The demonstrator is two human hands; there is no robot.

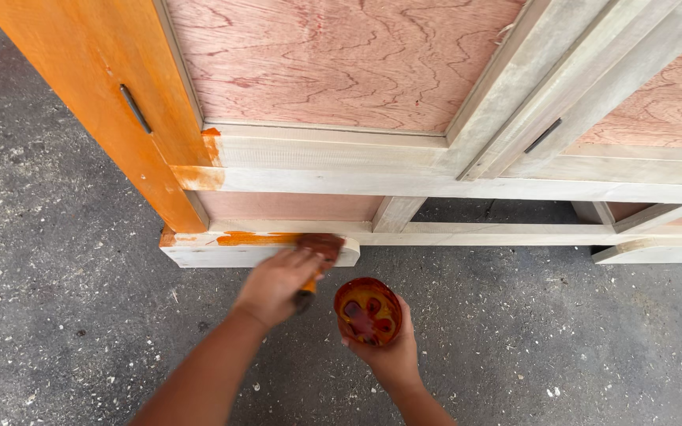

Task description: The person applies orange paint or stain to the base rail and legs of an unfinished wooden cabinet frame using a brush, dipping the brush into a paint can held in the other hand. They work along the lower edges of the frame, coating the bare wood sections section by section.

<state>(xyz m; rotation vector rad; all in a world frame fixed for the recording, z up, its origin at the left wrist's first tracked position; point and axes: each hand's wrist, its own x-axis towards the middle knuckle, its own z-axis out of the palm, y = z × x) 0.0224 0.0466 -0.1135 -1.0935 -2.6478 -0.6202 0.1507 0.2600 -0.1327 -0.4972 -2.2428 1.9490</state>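
Seen from the head camera, a left hand [278, 284], fingers wrapped around a paintbrush [317, 256], presses its bristles on the wooden cabinet's bottom rail [262, 251] above the concrete floor [57, 300], while the right hand [384, 351] cups an orange-stained bowl [368, 312] just beside it.

Motion-blurred left hand [278, 284] and brush [319, 251]; cabinet [341, 63] top beyond frame

orange stain [258, 238], pale frame [451, 187] — pink-grained panel [333, 59]
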